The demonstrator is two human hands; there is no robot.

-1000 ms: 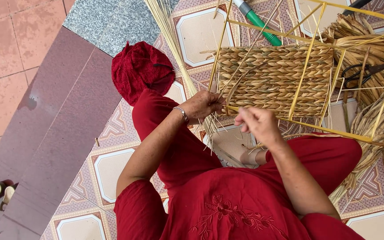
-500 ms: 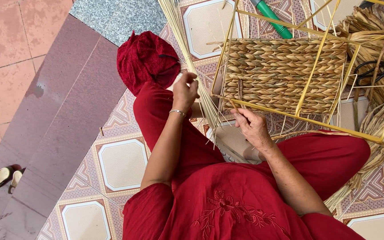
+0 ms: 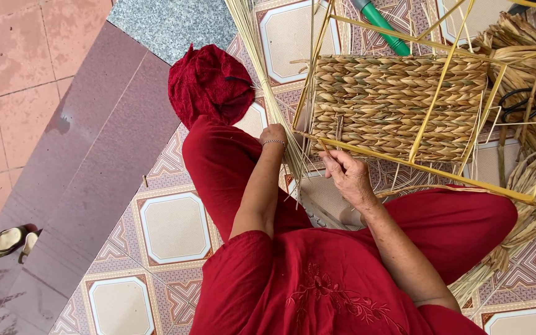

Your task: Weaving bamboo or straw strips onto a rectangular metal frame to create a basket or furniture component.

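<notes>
Mid-weave, the left hand (image 3: 273, 134) is gripping straw strands (image 3: 262, 80) at nine o'clock of the yellow frame (image 3: 442, 74) while the right hand (image 3: 347, 177) is pinching one strand.

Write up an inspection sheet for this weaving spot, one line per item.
Surface: patterned floor tiles, with plain reddish and grey slabs alongside.
Job's things: yellow wire frame partly filled by woven straw panel; loose straw strands.
Clutter: scissors on straw bundles; green tube; red cloth bundle.
Grippers: left hand grips the strands; right hand at the frame's lower bar.
Cables: nothing seen.
Surroundings: sandals on the slab.
</notes>
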